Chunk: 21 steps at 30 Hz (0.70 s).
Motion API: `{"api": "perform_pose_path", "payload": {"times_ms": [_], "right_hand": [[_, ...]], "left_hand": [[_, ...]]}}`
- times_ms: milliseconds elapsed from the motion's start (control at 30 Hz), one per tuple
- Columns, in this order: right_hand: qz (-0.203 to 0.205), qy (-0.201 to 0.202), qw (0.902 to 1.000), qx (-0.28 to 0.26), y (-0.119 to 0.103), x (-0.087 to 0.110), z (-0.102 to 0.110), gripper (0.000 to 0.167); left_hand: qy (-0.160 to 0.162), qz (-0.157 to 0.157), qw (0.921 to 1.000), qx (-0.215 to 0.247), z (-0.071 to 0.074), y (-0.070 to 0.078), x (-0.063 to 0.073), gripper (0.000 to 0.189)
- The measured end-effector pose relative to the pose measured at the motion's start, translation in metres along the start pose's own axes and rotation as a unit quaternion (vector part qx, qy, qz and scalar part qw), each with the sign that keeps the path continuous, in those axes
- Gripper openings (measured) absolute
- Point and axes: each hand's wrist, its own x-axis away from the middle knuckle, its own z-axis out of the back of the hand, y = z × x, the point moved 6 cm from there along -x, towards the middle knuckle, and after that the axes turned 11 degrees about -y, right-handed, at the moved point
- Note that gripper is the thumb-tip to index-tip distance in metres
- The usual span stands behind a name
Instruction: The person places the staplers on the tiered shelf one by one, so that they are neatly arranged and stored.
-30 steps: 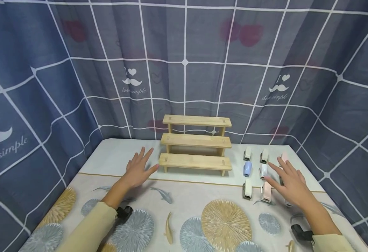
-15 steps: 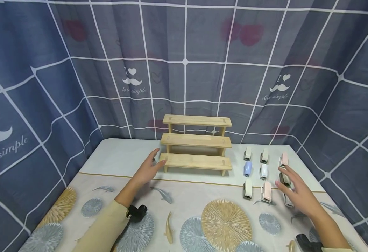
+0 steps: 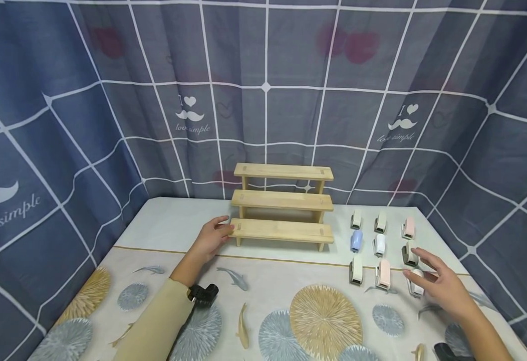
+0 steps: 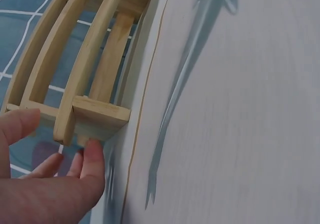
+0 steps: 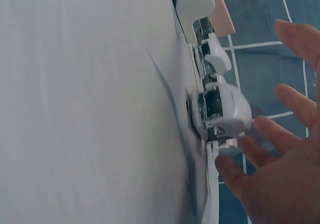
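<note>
Curtain (image 3: 24, 165), blue-grey with a white grid, encloses the work area from nine o'clock through twelve to three, bearings taken from the wooden rack (image 3: 282, 200). Cream sleeve (image 3: 157, 321) and black wrist device (image 3: 204, 294) lie toward seven o'clock. Left hand (image 3: 213, 238) is at eight o'clock, fingers bent, fingertips at the left end of the lowest shelf; whether it grasps the rack cannot be told. The three-tier rack stands upright on the white surface (image 3: 173, 220), with patterned cloth (image 3: 281, 281) at six o'clock. Three columns stand toward four o'clock, each listed back to front. First: cream stapler (image 3: 355, 219), blue stapler (image 3: 356, 241), pale stapler (image 3: 355, 271). Second: ivory stapler (image 3: 379, 222), white stapler (image 3: 379, 245), pink stapler (image 3: 382, 274). Third: rear pink stapler (image 3: 408, 228), dark-based stapler (image 3: 410, 253), front white stapler (image 3: 416, 282). Right hand (image 3: 444, 286), outermost at four o'clock, is released, fingers apart, beside the dark-based stapler and front white stapler; contact cannot be confirmed.
</note>
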Motion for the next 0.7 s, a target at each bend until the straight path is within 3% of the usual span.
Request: {"api": "perform_pose_path", "payload": {"times_ms": [300, 700], "right_hand": [[-0.011, -0.021, 0.999, -0.037, 0.016, 0.003, 0.001, 0.078], [0.033, -0.054, 0.9891, -0.133, 0.033, 0.008, 0.001, 0.065]], "left_hand": [[-0.001, 0.008, 0.9999, 0.012, 0.002, -0.003, -0.006, 0.059], [-0.027, 0.005, 0.9994, 0.019, 0.004, -0.002, -0.008, 0.059]]}}
